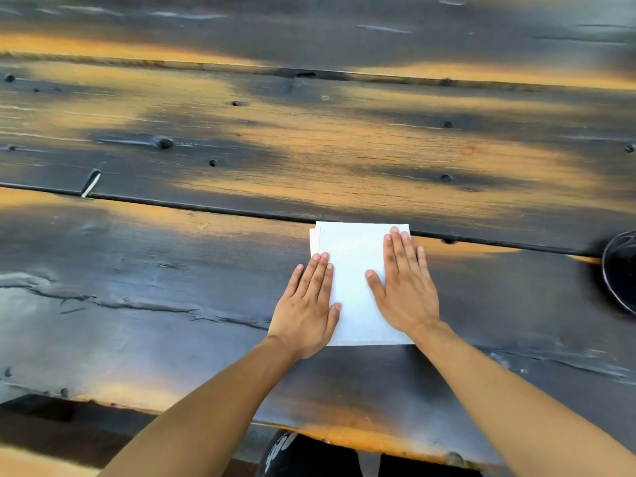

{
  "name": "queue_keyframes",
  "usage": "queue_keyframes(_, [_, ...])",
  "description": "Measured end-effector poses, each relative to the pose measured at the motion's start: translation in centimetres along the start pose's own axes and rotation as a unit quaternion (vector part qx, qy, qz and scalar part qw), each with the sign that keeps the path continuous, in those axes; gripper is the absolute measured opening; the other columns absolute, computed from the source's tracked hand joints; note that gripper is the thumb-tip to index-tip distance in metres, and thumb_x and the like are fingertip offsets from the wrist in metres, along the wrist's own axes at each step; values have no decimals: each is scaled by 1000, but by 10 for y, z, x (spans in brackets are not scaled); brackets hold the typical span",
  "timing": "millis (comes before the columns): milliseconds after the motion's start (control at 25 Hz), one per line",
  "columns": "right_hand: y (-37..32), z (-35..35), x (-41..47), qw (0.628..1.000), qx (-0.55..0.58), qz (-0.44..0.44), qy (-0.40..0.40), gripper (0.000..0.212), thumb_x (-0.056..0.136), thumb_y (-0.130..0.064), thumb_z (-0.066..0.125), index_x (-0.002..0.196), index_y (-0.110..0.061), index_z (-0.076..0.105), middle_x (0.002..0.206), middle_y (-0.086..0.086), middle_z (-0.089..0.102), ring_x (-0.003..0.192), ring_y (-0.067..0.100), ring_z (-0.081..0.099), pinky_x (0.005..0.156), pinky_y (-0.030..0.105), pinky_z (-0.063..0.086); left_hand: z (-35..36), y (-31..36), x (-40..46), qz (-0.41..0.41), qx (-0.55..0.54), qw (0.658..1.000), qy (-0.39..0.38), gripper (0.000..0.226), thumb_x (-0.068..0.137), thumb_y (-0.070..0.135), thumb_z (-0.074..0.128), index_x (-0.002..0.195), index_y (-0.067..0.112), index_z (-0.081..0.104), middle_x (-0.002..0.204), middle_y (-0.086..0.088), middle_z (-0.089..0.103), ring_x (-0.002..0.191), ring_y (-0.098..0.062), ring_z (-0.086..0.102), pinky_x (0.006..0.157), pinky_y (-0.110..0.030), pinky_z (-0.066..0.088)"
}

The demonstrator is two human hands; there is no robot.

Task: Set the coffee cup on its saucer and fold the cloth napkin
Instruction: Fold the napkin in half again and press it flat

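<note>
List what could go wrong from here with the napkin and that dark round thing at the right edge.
1. The napkin's layers already sit offset at the far-left corner; another fold may come out crooked.
2. Both hands, left and right, only press flat, so lifting them may let the fold spring open.
3. The dark round object is mostly out of frame; reaching for it unseen could knock it.

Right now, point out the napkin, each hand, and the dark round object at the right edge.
napkin [354, 256]: head view, bare white centre.
left hand [309, 304]: head view, back of hand.
right hand [404, 287]: head view, back of hand.
dark round object [621, 270]: head view, visible rim area.
</note>
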State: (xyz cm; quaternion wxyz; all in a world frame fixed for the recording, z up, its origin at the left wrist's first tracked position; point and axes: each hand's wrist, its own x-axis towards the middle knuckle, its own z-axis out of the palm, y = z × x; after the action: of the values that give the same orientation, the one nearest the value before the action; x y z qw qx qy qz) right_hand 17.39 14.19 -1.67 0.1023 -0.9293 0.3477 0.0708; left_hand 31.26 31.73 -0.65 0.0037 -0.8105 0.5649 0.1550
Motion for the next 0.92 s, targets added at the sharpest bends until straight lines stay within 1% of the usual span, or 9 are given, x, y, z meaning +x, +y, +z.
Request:
queue_keyframes(80, [14, -4, -1, 1000, 0, 22, -8, 76, 102, -57, 12, 160, -10, -3, 169, 4, -11, 155, 20, -15, 127, 46, -2, 1, 0, 1, -1, -6, 1000, 1, 71, 105, 46, 14, 159, 4, -4, 169, -10, -13, 155, -21, -17, 127, -45, 2])
queue_keyframes(160, [11, -10, 0, 999, -20, 29, 0, 75, 102, -55, 12, 160, -9, 5, 169, 7, -4, 155, 27, -11, 126, 51, -2, -1, 1, 0, -5, -9, 1000, -4, 71, 105, 47, 16, 159, 4, 0, 169, -11, -9, 156, -22, -13, 127, -47, 6])
queue_keyframes(320, [-22, -24, 19, 999, 16, 0, 45, 65, 105, -44, 21, 158, -6, 22, 168, 11, 14, 156, 32, -2, 126, 53, 0, -17, 5, 16, 14, 4, 999, 45, 67, 104, 43, 29, 155, 0, 30, 162, -18, 31, 153, -32, 24, 125, -54, 16])
queue_keyframes(360, [-32, -24, 25, 998, 28, -26, 45, 63, 105, -42, 21, 158, -7, 21, 168, 10, 14, 156, 31, -1, 126, 52, 2, -20, 4, 25, 18, 6, 998, 62, 64, 103, 39, 31, 154, 0, 32, 162, -18, 32, 153, -32, 25, 124, -54, 17])
queue_keyframes(440, [-44, -16, 34, 997, 24, -66, 27, 63, 104, -40, 17, 159, -9, 18, 169, 9, 11, 156, 29, 1, 126, 50, 5, -21, 0, 44, 8, 8, 998, 58, 65, 104, 37, 28, 157, 1, 22, 167, -17, 19, 156, -30, 12, 125, -53, 14])
queue_keyframes(520, [-44, -6, 37, 997, 10, -80, 1, 64, 104, -43, 15, 160, -10, 13, 169, 7, 8, 156, 26, 1, 127, 49, 7, -16, -8, 54, -9, 14, 1000, 24, 68, 105, 41, 20, 160, 4, 8, 170, -13, 3, 157, -24, -3, 127, -50, 7])
queue_keyframes(600, [-33, -1, 38, 996, -5, -86, -7, 67, 104, -47, 15, 160, -11, 9, 169, 6, 6, 156, 24, 1, 126, 48, 8, -10, -13, 55, -13, 19, 1000, 7, 70, 104, 46, 14, 160, 6, 1, 170, -9, -6, 157, -21, -11, 128, -48, 2])
queue_keyframes(800, [6, -4, 31, 1000, -1, -10, 1, 75, 102, -58, 14, 160, -13, -1, 169, 1, -6, 156, 21, -10, 126, 48, -2, -12, -11, 55, -18, 20, 1000, 0, 72, 104, 49, 12, 160, 8, -8, 169, -7, -15, 155, -19, -18, 127, -47, -3])
queue_keyframes(920, [18, -8, 26, 1000, 11, 25, -2, 75, 101, -59, 11, 160, -14, -2, 169, 0, -10, 155, 24, -14, 125, 50, -6, -17, -12, 57, -17, 13, 999, -30, 72, 104, 50, 9, 159, 10, -13, 168, -5, -21, 154, -18, -23, 127, -48, -3])
